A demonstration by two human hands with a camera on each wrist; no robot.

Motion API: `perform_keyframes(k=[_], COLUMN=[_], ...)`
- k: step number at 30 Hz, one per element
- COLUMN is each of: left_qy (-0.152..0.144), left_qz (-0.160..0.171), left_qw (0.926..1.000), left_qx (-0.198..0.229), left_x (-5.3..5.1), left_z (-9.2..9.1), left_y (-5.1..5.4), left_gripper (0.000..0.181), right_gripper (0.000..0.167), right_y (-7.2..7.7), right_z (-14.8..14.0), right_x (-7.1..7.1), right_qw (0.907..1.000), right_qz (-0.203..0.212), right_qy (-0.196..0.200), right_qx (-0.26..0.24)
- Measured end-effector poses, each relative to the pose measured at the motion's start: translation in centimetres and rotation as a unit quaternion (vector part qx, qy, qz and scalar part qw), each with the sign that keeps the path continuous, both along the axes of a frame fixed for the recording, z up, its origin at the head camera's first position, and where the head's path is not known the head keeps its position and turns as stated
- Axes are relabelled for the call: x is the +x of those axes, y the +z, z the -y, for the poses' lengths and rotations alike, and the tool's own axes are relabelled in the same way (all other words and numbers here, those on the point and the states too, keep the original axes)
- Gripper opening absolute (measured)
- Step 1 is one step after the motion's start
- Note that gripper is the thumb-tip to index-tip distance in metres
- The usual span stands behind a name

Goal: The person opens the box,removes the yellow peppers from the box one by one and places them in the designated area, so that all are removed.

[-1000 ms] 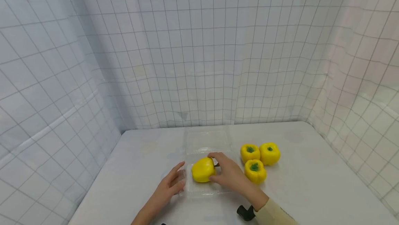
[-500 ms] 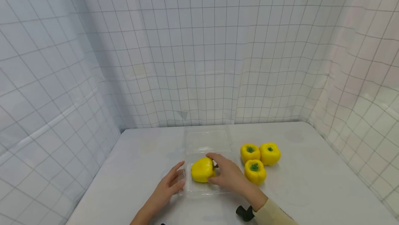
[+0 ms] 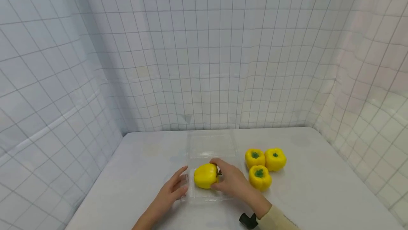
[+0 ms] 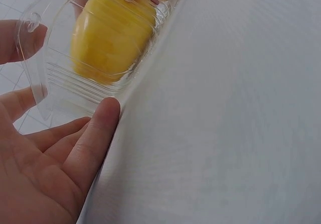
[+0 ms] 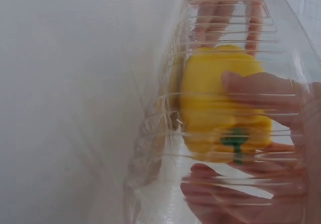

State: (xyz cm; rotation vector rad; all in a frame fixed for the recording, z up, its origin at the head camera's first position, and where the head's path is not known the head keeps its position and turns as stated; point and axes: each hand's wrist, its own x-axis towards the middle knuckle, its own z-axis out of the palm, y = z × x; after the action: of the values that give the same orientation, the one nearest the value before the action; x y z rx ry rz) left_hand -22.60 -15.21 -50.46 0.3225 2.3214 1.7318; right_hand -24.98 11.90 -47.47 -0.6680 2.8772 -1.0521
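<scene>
A yellow bell pepper (image 3: 204, 176) lies on its side in the base of a clear plastic clamshell box (image 3: 208, 199), its green stem pointing right. My right hand (image 3: 235, 181) reaches into the box and grips the pepper at its stem end, thumb on the near side and fingers on the far side. Through the box wall, the right wrist view shows the pepper (image 5: 205, 88) among the fingers. At the box's left side is my left hand (image 3: 168, 195); its extended fingertips (image 4: 106, 112) touch the clear wall and rim. The box's lid (image 3: 211, 144) is folded back, away from me.
Three more yellow bell peppers stand in a cluster to the right of the box, the nearest pepper (image 3: 260, 178) close to my right forearm. A dark object (image 3: 248, 220) sits at the right sleeve (image 3: 277, 219). Grid-patterned white curtains (image 3: 204, 63) enclose the white table (image 3: 143, 159).
The right hand and the bell pepper have shifted slightly left within the box. My left hand stays at the box's left side, and the other peppers stay put.
</scene>
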Motion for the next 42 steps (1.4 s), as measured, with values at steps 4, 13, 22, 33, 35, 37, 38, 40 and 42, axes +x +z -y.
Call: perform_keyframes(k=[4,13,22,33,35,37,38,40,42], left_qy=[-0.003,-0.006,-0.008,-0.007,-0.010,-0.010,-0.010,-0.009,-0.009], left_qz=[-0.001,-0.003,-0.017,-0.012,-0.011,-0.011,-0.010,-0.008,-0.005], left_qw=[1.0000,1.0000,0.9998,0.9999,0.9999,0.9999,0.9999,0.9999,0.9999], left_qx=[-0.001,-0.002,0.002,0.002,0.000,0.001,0.002,0.004,0.006], left_x=[0.1,0.0,-0.2,-0.1,0.0,0.1,0.1,0.1,0.1], left_z=[0.2,0.3,0.3,0.2,0.3,0.3,0.3,0.3,0.3], left_y=[0.0,-0.3,-0.4,0.0,0.0,0.0,0.0,0.0,0.0], left_gripper=[0.067,0.067,0.067,0.068,0.068,0.068,0.068,0.068,0.069], right_gripper=[0.078,0.077,0.077,0.075,0.075,0.075,0.074,0.074,0.073], right_y=[-0.3,-0.1,0.4,1.3,1.4,1.5,1.6,1.8,2.0], right_z=[0.2,0.3,0.0,-0.9,-1.1,-1.3,-1.4,-1.5,-1.5], right_x=[0.0,0.1,0.0,0.1,0.2,0.2,0.3,0.3,0.4], right_qw=[0.9999,0.9999,0.9999,0.9990,0.9988,0.9985,0.9983,0.9982,0.9981], right_qz=[0.009,0.000,-0.001,-0.028,-0.029,-0.033,-0.035,-0.036,-0.039], right_qy=[-0.009,-0.014,-0.011,-0.030,-0.036,-0.040,-0.042,-0.043,-0.043], right_qx=[0.000,-0.006,-0.011,-0.019,-0.019,-0.019,-0.020,-0.019,-0.019])
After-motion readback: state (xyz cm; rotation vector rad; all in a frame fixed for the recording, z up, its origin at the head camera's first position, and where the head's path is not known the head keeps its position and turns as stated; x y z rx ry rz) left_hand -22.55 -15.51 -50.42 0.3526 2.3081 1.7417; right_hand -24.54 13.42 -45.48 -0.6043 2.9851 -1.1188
